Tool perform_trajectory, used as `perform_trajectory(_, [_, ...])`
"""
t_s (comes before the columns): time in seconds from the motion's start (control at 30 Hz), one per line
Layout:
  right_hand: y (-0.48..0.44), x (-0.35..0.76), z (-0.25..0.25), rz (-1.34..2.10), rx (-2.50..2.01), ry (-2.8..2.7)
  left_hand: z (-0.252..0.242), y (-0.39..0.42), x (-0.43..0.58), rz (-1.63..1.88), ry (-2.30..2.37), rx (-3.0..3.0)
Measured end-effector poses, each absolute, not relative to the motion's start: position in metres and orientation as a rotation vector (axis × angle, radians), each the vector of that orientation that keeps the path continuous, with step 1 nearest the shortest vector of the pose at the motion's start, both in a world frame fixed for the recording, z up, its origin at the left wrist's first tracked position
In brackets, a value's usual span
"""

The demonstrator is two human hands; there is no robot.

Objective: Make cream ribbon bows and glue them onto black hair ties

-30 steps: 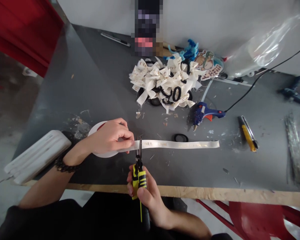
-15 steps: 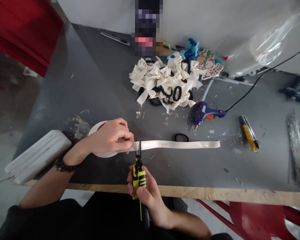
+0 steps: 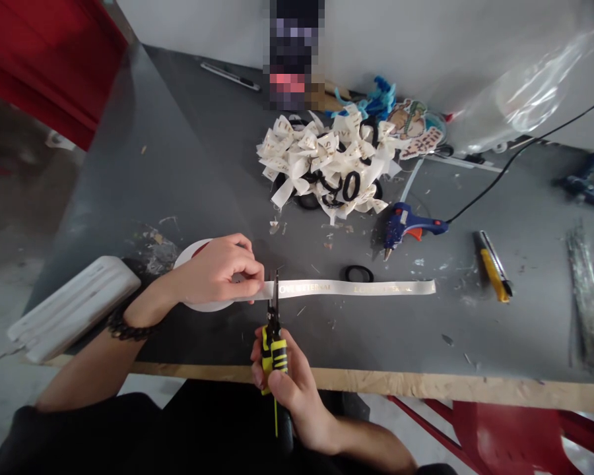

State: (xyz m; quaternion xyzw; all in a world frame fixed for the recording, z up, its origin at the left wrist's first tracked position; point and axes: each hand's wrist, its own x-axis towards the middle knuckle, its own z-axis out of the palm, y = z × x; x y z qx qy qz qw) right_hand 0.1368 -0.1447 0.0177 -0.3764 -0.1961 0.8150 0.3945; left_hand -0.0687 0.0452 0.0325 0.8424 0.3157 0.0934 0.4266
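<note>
My left hand (image 3: 225, 269) pinches a white ribbon (image 3: 346, 287) printed with gold letters, over a white ribbon roll (image 3: 191, 254) that it partly hides. Rightward from my fingers the strip runs nearly straight along the grey table. In my right hand (image 3: 294, 389) are yellow-and-black scissors (image 3: 274, 349), gripped round the handles. Their narrow blades point away from me, slightly parted, and cross the ribbon just right of my left fingertips. A black hair tie (image 3: 359, 274) lies close behind the strip.
Behind lies a heap of white ribbon bows (image 3: 327, 161) with black hair ties. A blue glue gun (image 3: 408, 224) trails a black cord. Beyond it rests a yellow box cutter (image 3: 495, 267). A white power strip-like block (image 3: 74, 310) sits left. The table's front edge (image 3: 426, 388) is tan.
Both hands, the scissors and the ribbon keep practically the same positions. Only a very slight shift of the camera view shows.
</note>
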Motion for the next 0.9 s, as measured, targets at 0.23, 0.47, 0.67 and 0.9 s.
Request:
perform_trajectory(0.23, [-0.1444,0.1373,0.0165,2.069,-0.954,-0.508,0.0328,0.0456,-0.0687,0.221,0.787,2.097])
perform_trajectory(0.47, [-0.1454,0.1379,0.0161,2.072,-0.972,-0.510,0.0341,0.0455,-0.0695,0.191,0.791,2.133])
perform_trajectory(0.67, [-0.1460,0.1389,0.0164,2.075,-0.976,-0.504,0.0389,0.0411,-0.0684,0.202,0.922,2.062])
perform_trajectory(0.9, [-0.1457,0.1368,0.0174,2.136,-0.854,-0.485,0.0363,0.0424,-0.0739,0.398,0.796,1.989])
